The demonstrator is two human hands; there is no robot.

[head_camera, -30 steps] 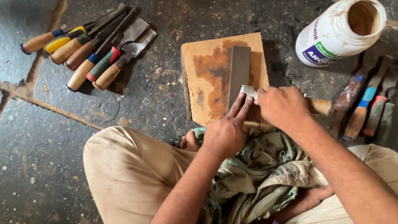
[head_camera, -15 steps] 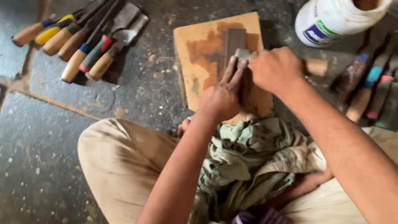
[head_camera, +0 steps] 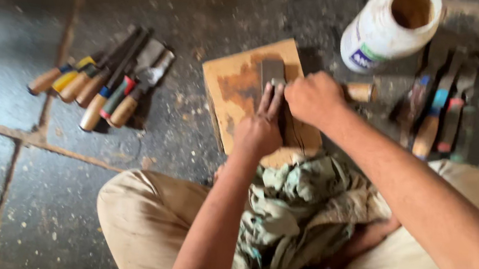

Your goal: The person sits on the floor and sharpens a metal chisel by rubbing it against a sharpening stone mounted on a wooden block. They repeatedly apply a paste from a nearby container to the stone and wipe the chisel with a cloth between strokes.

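Your right hand (head_camera: 315, 98) is clenched round a wooden-handled chisel (head_camera: 359, 92), and your left hand's (head_camera: 259, 132) open fingers seem to press its blade onto the grey sharpening stone (head_camera: 272, 71) on the wooden board (head_camera: 234, 85). Keep the bevel flat and pressure even. More chisels (head_camera: 102, 86) lie well left, a white jar (head_camera: 390, 29) beyond.

Dim, soft daylight from the left; whole frame smeared by motion blur.

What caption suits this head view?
Both hands, left hand and right hand, press a chisel on a sharpening stone.
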